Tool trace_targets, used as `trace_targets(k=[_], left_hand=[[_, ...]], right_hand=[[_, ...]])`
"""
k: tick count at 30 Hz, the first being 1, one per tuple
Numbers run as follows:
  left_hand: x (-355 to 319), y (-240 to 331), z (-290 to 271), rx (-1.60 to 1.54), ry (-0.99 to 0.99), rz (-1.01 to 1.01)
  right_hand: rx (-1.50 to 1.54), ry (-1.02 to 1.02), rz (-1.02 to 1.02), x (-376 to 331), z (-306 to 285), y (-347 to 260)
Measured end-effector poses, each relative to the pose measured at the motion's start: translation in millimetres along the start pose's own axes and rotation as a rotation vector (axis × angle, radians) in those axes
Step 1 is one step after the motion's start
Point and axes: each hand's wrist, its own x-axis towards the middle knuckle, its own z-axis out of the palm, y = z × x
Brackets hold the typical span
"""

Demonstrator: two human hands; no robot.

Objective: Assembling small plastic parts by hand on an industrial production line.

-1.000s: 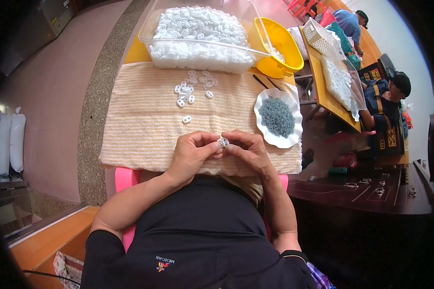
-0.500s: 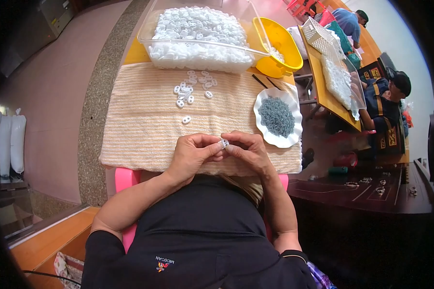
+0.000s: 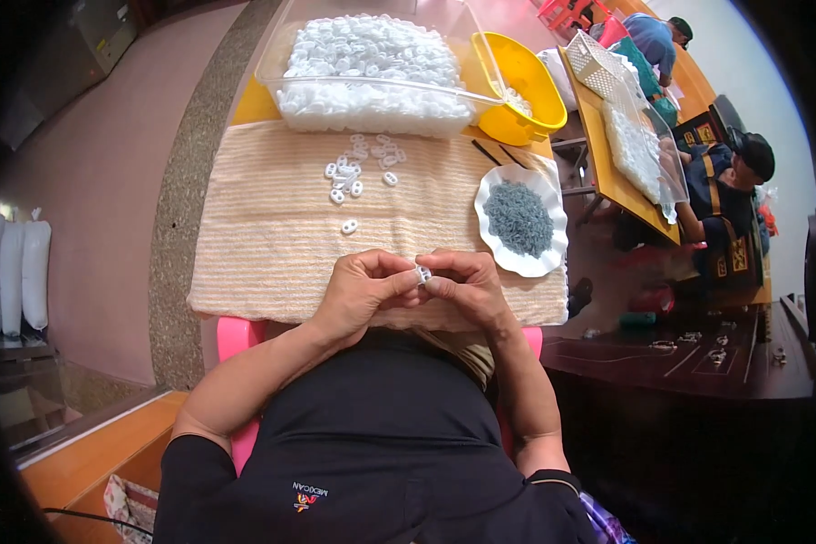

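Note:
Between the fingertips of both hands is a small white oval plastic piece with two holes (image 3: 423, 273). My left hand (image 3: 368, 288) pinches it from the left, and my right hand (image 3: 468, 285) pinches it from the right, just above the near edge of a striped towel (image 3: 272, 218). Any smaller part in the fingers is hidden. A single matching white piece (image 3: 350, 227) lies beyond my left hand, with a loose cluster of such pieces (image 3: 346, 172) farther off. To the right sits a white wavy-rimmed dish (image 3: 539, 266) heaped with small grey-blue parts (image 3: 519, 220).
A clear plastic bin (image 3: 372, 84) full of white pieces stands at the table's far side, beside a yellow basin (image 3: 546, 89). Two thin black sticks (image 3: 491, 154) lie near the dish. Right, a co-worker (image 3: 730, 186) sits at another table (image 3: 639, 208). White sacks (image 3: 34, 272) stand left.
Both hands stay in nearly the same place. The white piece between the fingers has turned slightly, so more of its holed face shows.

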Motion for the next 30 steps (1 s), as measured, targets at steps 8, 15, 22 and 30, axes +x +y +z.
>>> trace_targets(k=[8, 15, 22, 30], left_hand=[[1, 2, -1, -0.009, -0.03, -0.016], [3, 1, 1, 0.018, -0.044, -0.038], [7, -2, 2, -0.03, -0.047, -0.021], [2, -2, -3, -0.092, 0.002, -0.041]], right_hand=[[0.044, -0.03, -0.053, 1, 4, 0], [0.063, -0.064, -0.05, 0, 4, 0], [-0.134, 0.04, 0.06, 4, 2, -13], [-0.708, 0.615, -0.411, 64, -67, -112]])
